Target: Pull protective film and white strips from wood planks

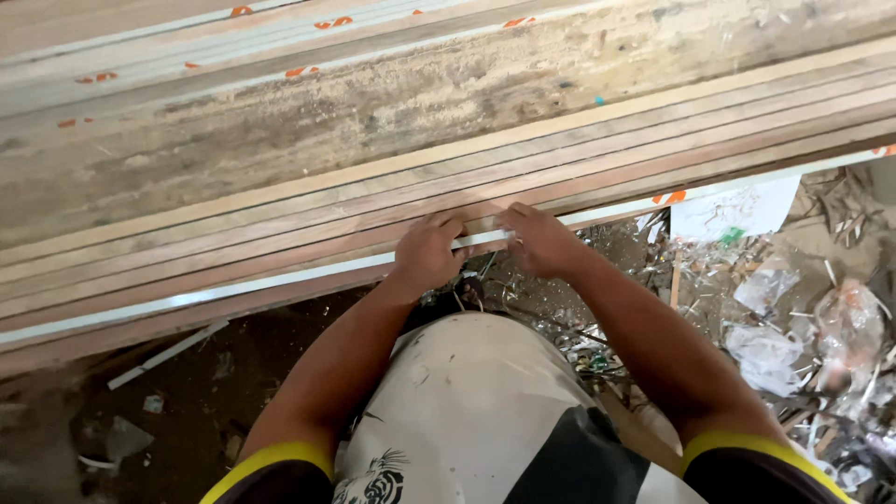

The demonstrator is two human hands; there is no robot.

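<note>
A: Fig. 1, head view. What lies at 9 o'clock?

B: A bare dirt floor (187, 373) with a loose pale offcut (166, 355). Above it, long wooden strips (280, 219) lie side by side, touching, running from 8 o'clock up to 2 o'clock. A white strip (233, 289) lies along their near edge.

A: And the hands?

B: At centre. The left hand (427, 254) is curled over the white strip, fingers closed down on it. The right hand (539, 240) sits just beside it, fingers also bent over the same strip. Whether the thumbs pinch it from below cannot be told; they are hidden.

A: What is at 3 o'clock?

B: A heap of scrap (793, 317): shavings, crumpled plastic and a white sheet (733, 210) near the strip's far end.

A: What could go wrong from here?

B: Judging by the layout, three things. Both hands grip one short stretch of a long, thin strip, so the unsupported ends may sag, bend or kink if it is lifted. The strip's edge could cut or scrape bare fingers if it slides through the grip. The scrap at 3 o'clock may snag the strip's end, and the debris near the person's legs makes footing doubtful.

A: Anything at 12 o'clock?

B: A worn, stained plank (392, 103), with more pale lengths (140, 56) beyond it.
</note>
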